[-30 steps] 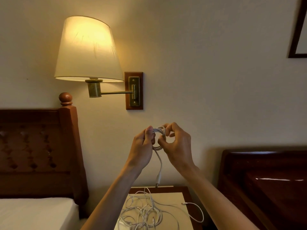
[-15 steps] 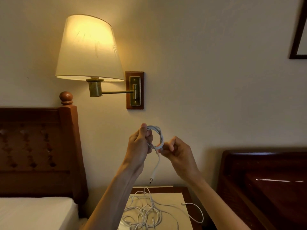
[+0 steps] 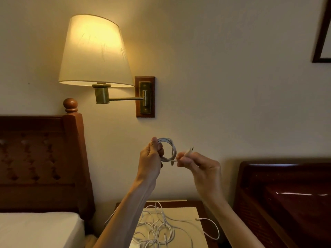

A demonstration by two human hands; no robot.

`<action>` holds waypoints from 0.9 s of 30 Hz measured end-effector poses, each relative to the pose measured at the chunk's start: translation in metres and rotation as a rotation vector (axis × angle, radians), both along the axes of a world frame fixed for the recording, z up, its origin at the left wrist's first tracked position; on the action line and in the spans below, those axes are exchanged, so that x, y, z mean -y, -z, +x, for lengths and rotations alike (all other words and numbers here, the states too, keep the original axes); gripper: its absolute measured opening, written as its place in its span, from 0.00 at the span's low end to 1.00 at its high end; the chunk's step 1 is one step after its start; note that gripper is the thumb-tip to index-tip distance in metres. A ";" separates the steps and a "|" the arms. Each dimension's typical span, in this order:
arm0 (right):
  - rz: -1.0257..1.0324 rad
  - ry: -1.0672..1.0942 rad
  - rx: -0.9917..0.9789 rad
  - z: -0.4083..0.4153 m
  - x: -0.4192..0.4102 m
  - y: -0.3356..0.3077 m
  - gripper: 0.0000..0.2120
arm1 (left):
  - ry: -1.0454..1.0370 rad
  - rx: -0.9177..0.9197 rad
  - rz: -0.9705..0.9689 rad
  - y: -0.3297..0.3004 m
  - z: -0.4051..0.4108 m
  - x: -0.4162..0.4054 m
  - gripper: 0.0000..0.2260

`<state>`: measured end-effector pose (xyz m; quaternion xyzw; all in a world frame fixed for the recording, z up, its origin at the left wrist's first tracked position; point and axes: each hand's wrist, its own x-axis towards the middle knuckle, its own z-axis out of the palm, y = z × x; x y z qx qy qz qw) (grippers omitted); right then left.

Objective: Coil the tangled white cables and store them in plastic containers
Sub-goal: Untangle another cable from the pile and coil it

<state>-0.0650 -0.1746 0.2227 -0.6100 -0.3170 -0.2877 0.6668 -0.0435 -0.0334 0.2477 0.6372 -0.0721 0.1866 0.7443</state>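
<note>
A small coil of white cable point(image 3: 170, 149) is held up in front of the wall. My left hand point(image 3: 151, 159) grips its left side, thumb on top. My right hand point(image 3: 198, 166) pinches the cable's free end just right of the coil, with the plug tip point(image 3: 190, 150) sticking up past the fingers. Below, a tangle of white cables point(image 3: 157, 228) lies on the bedside table point(image 3: 189, 205). One strand loops off the table's right edge. No plastic container shows.
A lit wall lamp point(image 3: 94, 51) hangs above left on a brass arm. A wooden headboard point(image 3: 41, 158) and white mattress point(image 3: 35, 228) stand at the left. A dark glossy wooden piece of furniture point(image 3: 286, 190) fills the lower right. A picture frame corner point(image 3: 320, 33) is at the top right.
The dangling cable end has been lifted: my right hand moved out to the right and now holds the end beside the coil. The coil hangs a little lower in my left hand.
</note>
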 end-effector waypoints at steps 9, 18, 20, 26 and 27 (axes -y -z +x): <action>0.081 -0.008 -0.639 0.010 0.011 -0.016 0.05 | 0.045 0.012 0.012 0.002 0.003 0.003 0.19; -0.312 0.102 -0.545 0.025 0.012 -0.033 0.07 | 0.070 -0.037 0.003 0.012 0.002 0.006 0.19; -0.251 0.055 -0.595 0.026 0.004 -0.031 0.09 | 0.073 -0.052 -0.019 0.014 0.002 0.008 0.20; -0.071 -0.126 -0.692 0.019 -0.009 -0.019 0.15 | 0.011 -0.021 -0.029 0.011 -0.002 0.009 0.19; -0.075 -0.108 -0.667 0.019 -0.009 -0.018 0.14 | 0.008 -0.021 -0.036 0.011 -0.002 0.008 0.19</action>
